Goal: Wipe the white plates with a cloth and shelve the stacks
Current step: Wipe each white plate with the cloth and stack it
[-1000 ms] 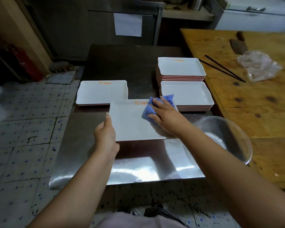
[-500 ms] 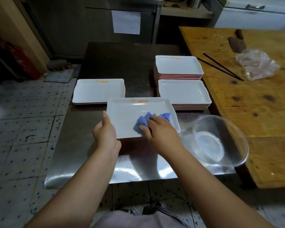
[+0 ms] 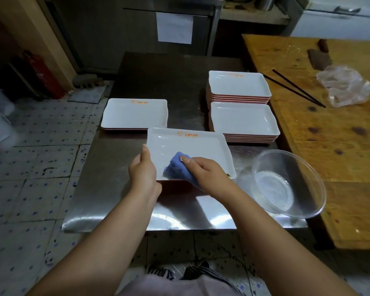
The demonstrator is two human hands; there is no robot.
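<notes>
Plate (image 3: 192,146) between hands; right hand (image 3: 205,170) apparently presses cloth (image 3: 175,167).

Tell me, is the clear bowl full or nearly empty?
Nearly empty: the clear bowl stands upright on the steel table, showing only a shallow wet layer at its bottom.

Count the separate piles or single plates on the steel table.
4: plate being wiped at front centre, left pile, near-right stack, far-right stack. Plates per stack unclear.

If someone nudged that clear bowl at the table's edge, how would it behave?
The clear plastic bowl looks thin and light, so it would probably slide easily on the smooth steel table. It sits tilted near the edge, so it may tip.
</notes>
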